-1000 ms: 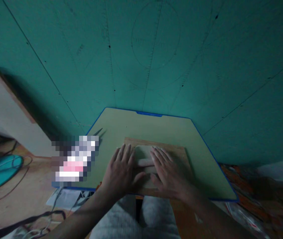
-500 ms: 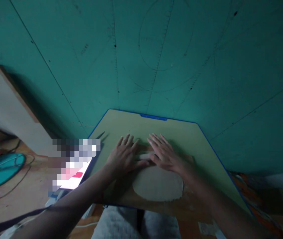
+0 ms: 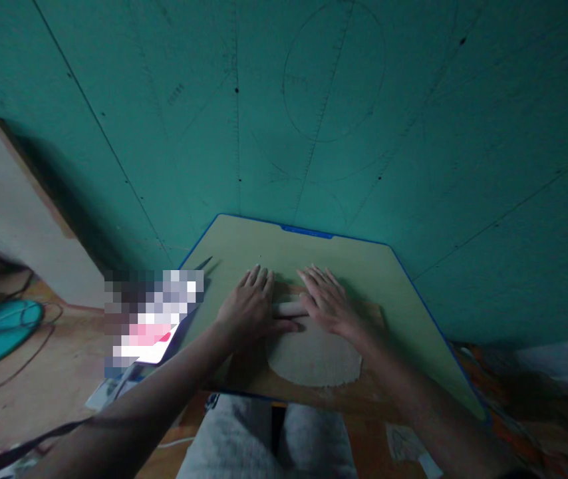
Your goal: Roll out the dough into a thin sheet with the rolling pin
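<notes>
A thin, flat sheet of what looks like dough (image 3: 316, 362), pale and rounded at its near edge, lies on a brown wooden board (image 3: 251, 366). Across its far part runs a pale cylinder (image 3: 290, 309), like a thin rolling pin or a rolled-up edge; I cannot tell which. My left hand (image 3: 251, 305) rests palm down over the cylinder's left end, fingers stretched forward, thumb pointing inward. Over the right end lies my right hand (image 3: 326, 299), flat, its fingers extended and slightly spread. Both palms hide the cylinder's ends.
Beneath everything is a pale yellow-green tabletop (image 3: 364, 266) with a blue rim, pushed against a green wall (image 3: 334, 153). A lit screen (image 3: 154, 349), partly pixelated, and a dark pointed tip (image 3: 205, 263) sit at its left. A teal round object (image 3: 4, 339) and cables lie on the floor.
My head view has shifted slightly, so the table's front edge appears higher. Both hands stay flat over the cylinder, in nearly the same place; no grip has changed.
</notes>
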{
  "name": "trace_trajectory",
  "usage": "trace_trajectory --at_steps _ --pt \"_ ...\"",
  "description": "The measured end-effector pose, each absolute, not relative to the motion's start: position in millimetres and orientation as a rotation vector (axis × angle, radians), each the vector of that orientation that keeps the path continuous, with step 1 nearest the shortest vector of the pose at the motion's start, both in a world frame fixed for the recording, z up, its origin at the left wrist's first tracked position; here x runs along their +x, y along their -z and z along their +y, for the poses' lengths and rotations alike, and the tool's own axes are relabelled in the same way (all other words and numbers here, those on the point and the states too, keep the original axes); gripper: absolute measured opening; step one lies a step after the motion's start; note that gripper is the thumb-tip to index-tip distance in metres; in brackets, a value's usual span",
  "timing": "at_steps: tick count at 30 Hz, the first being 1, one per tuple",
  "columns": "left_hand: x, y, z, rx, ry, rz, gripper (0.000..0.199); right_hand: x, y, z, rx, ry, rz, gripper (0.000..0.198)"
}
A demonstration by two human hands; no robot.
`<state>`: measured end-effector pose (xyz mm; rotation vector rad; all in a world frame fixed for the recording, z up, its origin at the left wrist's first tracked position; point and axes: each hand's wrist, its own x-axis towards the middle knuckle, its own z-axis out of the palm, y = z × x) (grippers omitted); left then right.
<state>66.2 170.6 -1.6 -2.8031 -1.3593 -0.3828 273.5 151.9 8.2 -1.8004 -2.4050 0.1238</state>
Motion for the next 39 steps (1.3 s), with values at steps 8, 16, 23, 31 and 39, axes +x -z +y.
trace_trajectory --at_steps 8,16,23,31,39 --pt "67.0 0.6 201.0 -2.869 0.232 -1.444 0.111 266.8 -15.4 191.6 -1.888 -0.264 -2.415 0.057" --pt "68.3 7.8 112.4 -2.682 0.543 -1.278 0.057 273.6 -9.2 109.7 -1.754 -0.029 -2.345 0.051" --pt "94.6 13.9 46.0 -2.748 0.485 -1.091 0.039 287.2 -10.9 46.8 -1.710 0.094 -2.304 0.047" --pt "114.1 22.6 36.1 -2.807 0.422 -1.065 0.069 286.9 -27.5 80.0 -1.830 -0.025 -2.310 0.045" --pt "112.9 22.1 37.2 -2.710 0.529 -1.086 0.083 287.7 -14.1 105.1 -1.615 -0.117 -2.470 0.060"
